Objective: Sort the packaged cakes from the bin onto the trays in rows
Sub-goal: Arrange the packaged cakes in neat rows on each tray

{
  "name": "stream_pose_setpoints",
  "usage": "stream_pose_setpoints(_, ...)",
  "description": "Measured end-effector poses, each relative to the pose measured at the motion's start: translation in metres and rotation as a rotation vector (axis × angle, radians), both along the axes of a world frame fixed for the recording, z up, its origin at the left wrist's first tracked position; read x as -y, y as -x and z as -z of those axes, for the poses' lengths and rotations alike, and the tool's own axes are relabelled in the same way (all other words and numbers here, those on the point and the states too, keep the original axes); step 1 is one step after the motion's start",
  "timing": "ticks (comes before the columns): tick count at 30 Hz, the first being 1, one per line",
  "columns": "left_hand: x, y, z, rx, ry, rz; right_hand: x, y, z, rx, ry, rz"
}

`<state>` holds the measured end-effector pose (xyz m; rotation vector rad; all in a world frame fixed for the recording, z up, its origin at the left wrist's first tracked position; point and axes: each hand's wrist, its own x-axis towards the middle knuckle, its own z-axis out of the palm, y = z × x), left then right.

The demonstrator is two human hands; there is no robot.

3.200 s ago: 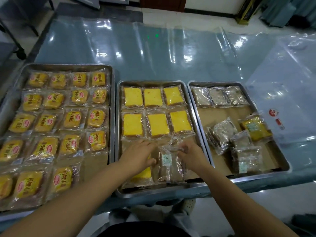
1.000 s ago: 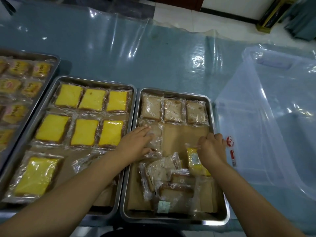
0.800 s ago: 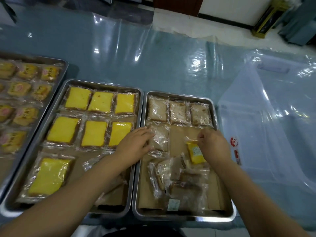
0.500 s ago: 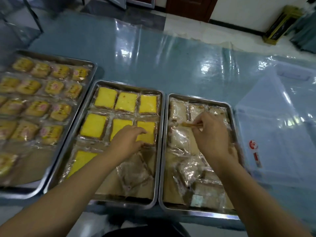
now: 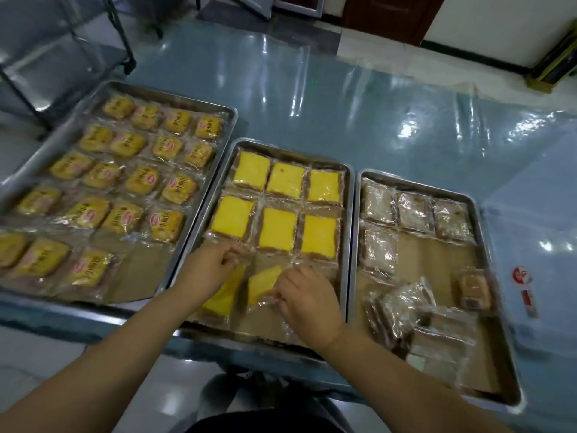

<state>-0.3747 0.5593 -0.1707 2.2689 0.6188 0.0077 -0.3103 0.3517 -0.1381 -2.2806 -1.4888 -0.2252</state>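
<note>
Three metal trays lie side by side. The middle tray (image 5: 349,214) holds two rows of yellow cake packs. At its near end my right hand (image 5: 307,300) pinches the wrapper of a tilted yellow cake pack (image 5: 263,284). My left hand (image 5: 209,270) pinches the wrapper edge of another yellow cake pack (image 5: 223,296) beside it. The left tray (image 5: 229,120) carries rows of small labelled yellow cakes. The right tray (image 5: 477,220) has a row of pale brown cake packs (image 5: 413,210), one more below it, and a loose pile (image 5: 415,317) at its near end.
A clear plastic bin (image 5: 537,239) with a red label stands right of the right tray. The table (image 5: 343,98) is covered in shiny blue-green plastic film. A metal rack (image 5: 62,42) stands at the back left, off the table.
My right hand left the right tray and came over the middle tray's near end with a yellow pack. My left hand slid down to the pack beside it. The view swung left.
</note>
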Motion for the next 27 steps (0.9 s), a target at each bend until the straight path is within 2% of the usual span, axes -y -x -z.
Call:
stream_pose_setpoints(4,0.006,0.012,0.007,0.026,-0.044,0.133,0.005,0.014,0.023,0.006,0.116,-0.084)
stream_pose_setpoints(9,0.026,0.020,0.017,-0.014,-0.198,0.500,0.013,0.017,0.024,-0.167,0.267,-0.162)
stream_pose_setpoints(11,0.031,0.022,0.023,-0.064,-0.304,0.578,0.016,0.014,0.020,-0.155,0.259,-0.072)
stream_pose_setpoints(13,0.033,0.024,0.027,-0.090,-0.373,0.611,0.020,0.007,0.018,-0.156,0.263,0.127)
stream_pose_setpoints(15,0.033,0.026,0.030,-0.089,-0.398,0.624,0.026,0.000,0.022,-0.155,0.385,0.317)
stream_pose_setpoints(18,0.032,0.029,0.033,-0.086,-0.387,0.629,0.030,-0.004,0.029,-0.121,0.506,0.416)
stream_pose_setpoints(20,0.031,0.030,0.035,-0.077,-0.362,0.624,0.027,-0.004,0.033,-0.149,0.508,0.449)
stream_pose_setpoints(24,0.031,0.032,0.036,-0.074,-0.303,0.623,0.022,-0.008,0.033,-0.472,0.362,0.650)
stream_pose_setpoints(27,0.031,0.032,0.036,-0.078,-0.307,0.636,0.021,-0.013,0.032,-0.722,0.330,0.751)
